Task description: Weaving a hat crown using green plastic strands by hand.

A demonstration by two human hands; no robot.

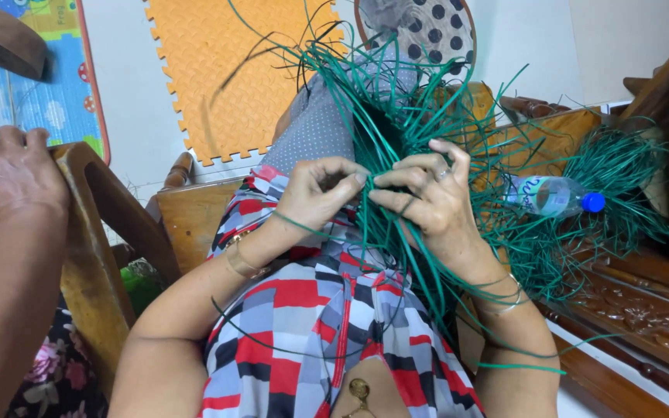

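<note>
Orange foam mat against the wall. Green strands fanning over the lap, bundle pinched between left hand and right hand, both grips clenched on strands. Clear bottle, blue cap, pale label, just right.

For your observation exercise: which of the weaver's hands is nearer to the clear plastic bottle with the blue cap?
Right. The right hand grips the green strips just beside the clear plastic bottle with the blue cap; the left hand is beyond it, farther from the bottle.
</note>
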